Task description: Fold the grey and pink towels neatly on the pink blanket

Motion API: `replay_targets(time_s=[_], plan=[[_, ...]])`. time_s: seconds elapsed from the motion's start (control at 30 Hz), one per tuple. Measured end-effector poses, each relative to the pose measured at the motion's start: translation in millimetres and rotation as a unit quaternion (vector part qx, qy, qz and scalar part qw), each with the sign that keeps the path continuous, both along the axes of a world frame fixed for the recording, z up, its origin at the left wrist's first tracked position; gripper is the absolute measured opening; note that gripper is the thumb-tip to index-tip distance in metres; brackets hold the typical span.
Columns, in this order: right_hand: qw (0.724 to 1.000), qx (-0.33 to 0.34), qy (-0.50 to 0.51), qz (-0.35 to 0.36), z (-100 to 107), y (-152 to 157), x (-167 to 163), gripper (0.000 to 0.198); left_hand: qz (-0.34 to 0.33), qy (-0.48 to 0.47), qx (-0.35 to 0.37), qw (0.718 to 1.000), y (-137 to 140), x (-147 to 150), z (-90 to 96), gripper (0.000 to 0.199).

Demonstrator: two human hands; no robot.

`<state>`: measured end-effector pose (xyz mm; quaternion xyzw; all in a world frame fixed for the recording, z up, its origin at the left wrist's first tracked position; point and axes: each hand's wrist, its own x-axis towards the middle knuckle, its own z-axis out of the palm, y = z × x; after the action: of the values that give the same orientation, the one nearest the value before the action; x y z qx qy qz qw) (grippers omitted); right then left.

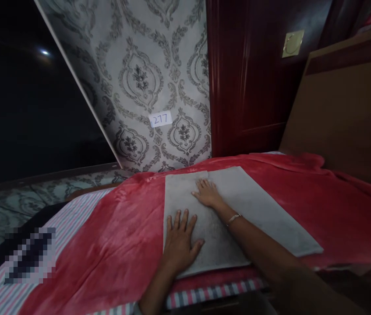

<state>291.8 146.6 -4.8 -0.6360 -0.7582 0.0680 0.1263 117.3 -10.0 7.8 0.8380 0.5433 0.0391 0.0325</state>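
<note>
A flat, light grey sheet of what looks like folded cloth (247, 197) lies on the red plush blanket (122, 232). A fold or seam runs down near its middle. My left hand (181, 245) rests flat on the left part of the cloth, fingers spread. Farther up, close to the back edge and the seam, my right hand (207, 193) lies palm down with its fingers apart. A thin bracelet (234, 218) circles the right wrist. Neither hand grips anything.
Striped bedding (83, 210) shows under the blanket. Behind stands a patterned wall (139, 52) with a paper label (160, 119) reading 277. A dark screen-like panel (34, 100) is at the left, dark red wood (254, 78) behind, and a brown board (346, 113) at the right.
</note>
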Motion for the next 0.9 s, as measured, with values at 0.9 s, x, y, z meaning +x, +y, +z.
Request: replay_targets(time_s=[0.9], plan=[[0.999,-0.033,0.016,-0.027,-2.4,0.6,4.0,0.071,0.197,-0.002,-0.025,0.98,205.8,5.6,6.4,0.076]])
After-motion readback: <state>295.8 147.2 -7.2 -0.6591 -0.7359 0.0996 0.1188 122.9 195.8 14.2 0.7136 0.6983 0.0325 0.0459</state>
